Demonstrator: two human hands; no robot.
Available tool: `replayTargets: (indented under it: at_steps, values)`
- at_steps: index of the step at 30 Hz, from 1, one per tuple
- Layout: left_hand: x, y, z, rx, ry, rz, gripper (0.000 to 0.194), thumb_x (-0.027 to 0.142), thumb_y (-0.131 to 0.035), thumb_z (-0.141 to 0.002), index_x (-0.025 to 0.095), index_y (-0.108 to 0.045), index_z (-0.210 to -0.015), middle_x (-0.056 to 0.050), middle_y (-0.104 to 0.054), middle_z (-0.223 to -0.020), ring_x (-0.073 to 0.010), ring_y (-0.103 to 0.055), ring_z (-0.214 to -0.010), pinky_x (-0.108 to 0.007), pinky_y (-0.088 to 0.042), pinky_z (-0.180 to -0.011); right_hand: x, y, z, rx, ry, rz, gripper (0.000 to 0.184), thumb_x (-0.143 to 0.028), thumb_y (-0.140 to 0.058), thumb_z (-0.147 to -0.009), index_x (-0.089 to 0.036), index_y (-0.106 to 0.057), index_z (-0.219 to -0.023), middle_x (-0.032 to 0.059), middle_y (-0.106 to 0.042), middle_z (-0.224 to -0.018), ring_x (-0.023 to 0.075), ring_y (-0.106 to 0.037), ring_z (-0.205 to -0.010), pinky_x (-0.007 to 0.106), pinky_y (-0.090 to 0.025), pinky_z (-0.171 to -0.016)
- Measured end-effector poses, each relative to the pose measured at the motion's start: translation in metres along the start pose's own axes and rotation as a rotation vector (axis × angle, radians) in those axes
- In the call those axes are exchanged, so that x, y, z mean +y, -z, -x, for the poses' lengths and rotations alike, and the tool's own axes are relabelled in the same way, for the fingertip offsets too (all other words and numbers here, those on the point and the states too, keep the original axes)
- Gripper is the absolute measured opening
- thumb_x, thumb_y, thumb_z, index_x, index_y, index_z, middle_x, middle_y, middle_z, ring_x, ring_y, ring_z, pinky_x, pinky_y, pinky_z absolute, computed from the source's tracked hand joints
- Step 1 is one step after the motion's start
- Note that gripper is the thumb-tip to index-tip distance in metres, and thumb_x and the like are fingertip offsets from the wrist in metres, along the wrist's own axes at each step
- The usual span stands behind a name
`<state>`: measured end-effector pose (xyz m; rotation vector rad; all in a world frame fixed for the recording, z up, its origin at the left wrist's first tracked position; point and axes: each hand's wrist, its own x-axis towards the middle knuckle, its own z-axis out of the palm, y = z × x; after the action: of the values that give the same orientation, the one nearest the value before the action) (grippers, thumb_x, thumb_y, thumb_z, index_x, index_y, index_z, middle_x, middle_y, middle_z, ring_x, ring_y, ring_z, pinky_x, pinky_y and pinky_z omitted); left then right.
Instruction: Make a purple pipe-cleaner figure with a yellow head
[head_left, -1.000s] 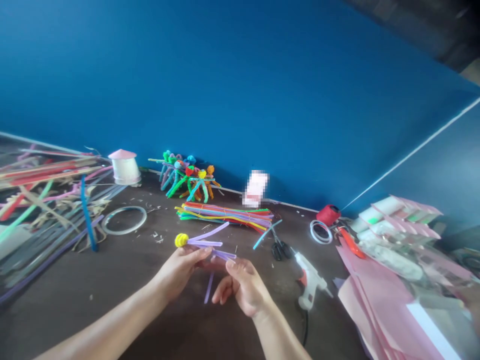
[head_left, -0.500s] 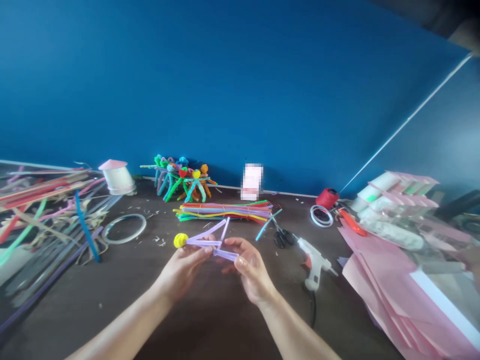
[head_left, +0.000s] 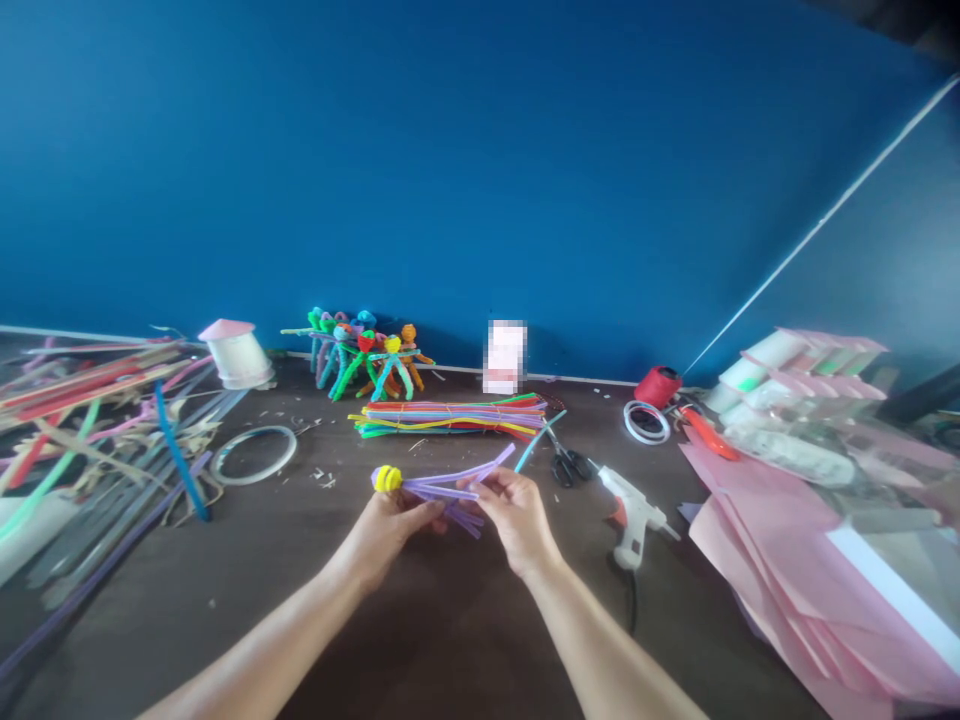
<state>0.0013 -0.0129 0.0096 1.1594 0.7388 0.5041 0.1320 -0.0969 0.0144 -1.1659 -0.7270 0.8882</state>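
A pipe-cleaner figure (head_left: pixel 388 479) with a yellow and purple wound head and several purple strands is held up between my hands, above the table. My left hand (head_left: pixel 390 525) grips it just below the head, thumb pressed along the strands. With thumb and fingers, my right hand (head_left: pixel 514 510) pinches one purple pipe cleaner (head_left: pixel 450 491) near its end. Other strands fan out to the right, and a few hang lower between the hands. Behind them lies a tied bundle of coloured pipe cleaners (head_left: pixel 450 416).
Finished pipe-cleaner figures (head_left: pixel 367 350) stand at the wall. Right of my hands lie black scissors (head_left: pixel 568 466), a glue gun (head_left: pixel 632 515), red thread (head_left: pixel 658 385) and pink sheets (head_left: pixel 765 580). Loose pipe cleaners (head_left: pixel 97 400) and a wire coil (head_left: pixel 255 456) lie left.
The figure has shifted right and its strands, bent into an angle before, now spread out straighter to the right. My right hand has moved its pinch to a different strand.
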Motion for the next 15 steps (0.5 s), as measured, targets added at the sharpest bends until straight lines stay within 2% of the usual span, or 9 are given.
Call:
replayTargets:
  at_steps: [3,7,12,15]
  values:
    - [-0.002,-0.001,-0.001,0.028,0.006,-0.008,0.029,0.03,-0.073,-0.054,0.009,-0.062,-0.07,-0.004,-0.063,-0.062,-0.014,-0.056,-0.057,-0.028,-0.045,-0.063,0.002,-0.001,0.0,0.063,0.042,0.102,0.012,-0.027,-0.067,-0.065,-0.016,-0.066,-0.069,0.0018,-0.065,-0.062,0.0145,-0.059,-0.06,0.027,-0.047,-0.06]
    - [-0.005,0.001,-0.003,0.075,-0.004,-0.035,0.029,0.032,-0.072,-0.054,0.008,-0.061,-0.067,-0.004,-0.062,-0.058,-0.0139,-0.056,-0.057,-0.027,-0.045,-0.061,0.002,-0.003,0.002,0.078,0.058,0.102,0.013,-0.027,-0.064,-0.069,-0.016,-0.066,-0.074,0.0022,-0.065,-0.064,0.0148,-0.06,-0.06,0.027,-0.048,-0.06]
    - [-0.008,0.004,-0.007,0.086,-0.008,0.052,0.028,0.031,-0.073,-0.053,0.009,-0.062,-0.066,-0.004,-0.062,-0.059,-0.0132,-0.056,-0.055,-0.025,-0.043,-0.059,0.002,-0.006,0.007,0.033,0.101,0.086,0.013,-0.028,-0.062,-0.071,-0.015,-0.064,-0.075,0.0028,-0.065,-0.065,0.015,-0.061,-0.062,0.027,-0.049,-0.062]
    - [-0.007,0.005,-0.008,0.082,-0.003,0.141,0.025,0.03,-0.073,-0.053,0.009,-0.062,-0.062,-0.004,-0.063,-0.059,-0.0126,-0.056,-0.056,-0.024,-0.042,-0.059,-0.003,-0.008,0.012,-0.037,0.207,0.214,0.012,-0.026,-0.059,-0.074,-0.016,-0.063,-0.076,0.0042,-0.065,-0.071,0.0155,-0.062,-0.067,0.027,-0.049,-0.063]
